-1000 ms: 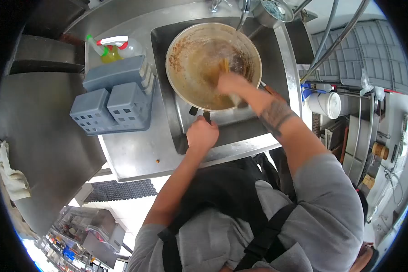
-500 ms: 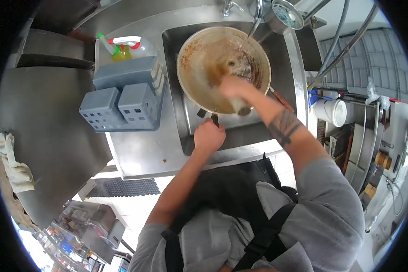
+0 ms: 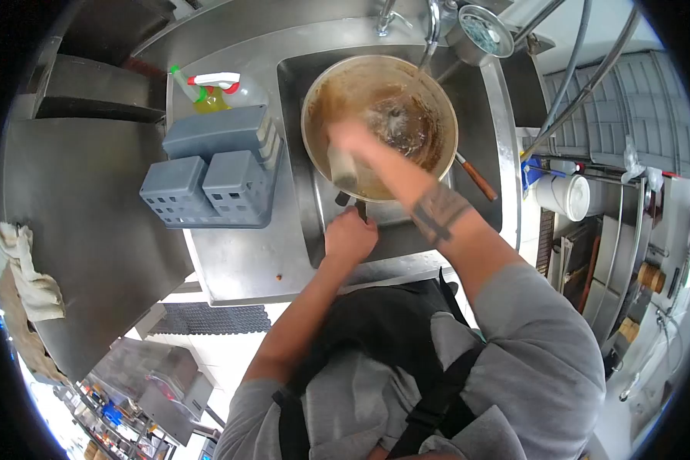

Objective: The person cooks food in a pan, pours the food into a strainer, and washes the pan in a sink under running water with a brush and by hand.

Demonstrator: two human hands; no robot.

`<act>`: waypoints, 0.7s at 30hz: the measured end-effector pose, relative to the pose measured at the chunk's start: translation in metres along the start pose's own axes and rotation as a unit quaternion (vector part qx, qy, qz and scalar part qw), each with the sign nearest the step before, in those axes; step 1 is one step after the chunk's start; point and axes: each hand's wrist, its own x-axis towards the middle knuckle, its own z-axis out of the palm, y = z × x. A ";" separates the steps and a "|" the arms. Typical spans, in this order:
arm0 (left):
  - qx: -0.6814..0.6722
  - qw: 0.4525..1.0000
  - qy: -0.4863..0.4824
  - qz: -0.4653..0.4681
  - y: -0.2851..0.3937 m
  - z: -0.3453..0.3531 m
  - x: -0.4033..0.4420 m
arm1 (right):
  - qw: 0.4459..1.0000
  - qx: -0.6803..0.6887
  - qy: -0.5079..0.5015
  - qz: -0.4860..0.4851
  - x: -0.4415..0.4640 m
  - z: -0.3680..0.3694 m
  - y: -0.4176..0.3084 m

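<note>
A large wok (image 3: 446, 130), browned inside and wet with foamy water, rests in the steel sink (image 3: 303, 224). My left hand (image 3: 350, 234) is closed on the wok's short dark handle (image 3: 360, 206) at the near rim. Inside the wok, on its left side, is my right hand (image 3: 353, 139), blurred by motion. It grips a pale cylindrical brush (image 3: 342, 170), whose blunt end points toward me; the brush's working end is hidden. From the faucet (image 3: 433, 31) at the back, water runs into the wok.
Grey plastic cutlery holders (image 3: 215, 126) stand on the counter at left, with spray bottles (image 3: 212, 100) behind. A wooden-handled utensil (image 3: 477, 178) leans in the sink at right. A metal pot (image 3: 479, 37) sits at the back right corner; a white bucket (image 3: 567, 195) is farther right.
My right hand and the brush have swept left across the wok. My left hand stays on the handle. The wok appears slightly lower in view, along with the surroundings.
</note>
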 end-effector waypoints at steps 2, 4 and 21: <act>-0.023 0.999 0.020 0.007 0.001 -0.008 -0.003 | 0.894 0.392 0.114 0.187 -0.007 -0.029 -0.006; -0.014 1.000 0.009 0.006 0.004 -0.008 -0.003 | 0.944 0.251 0.194 0.088 -0.005 0.013 -0.010; -0.010 1.000 0.011 0.006 0.013 -0.008 -0.005 | 0.997 -0.070 0.013 -0.033 0.013 -0.001 0.018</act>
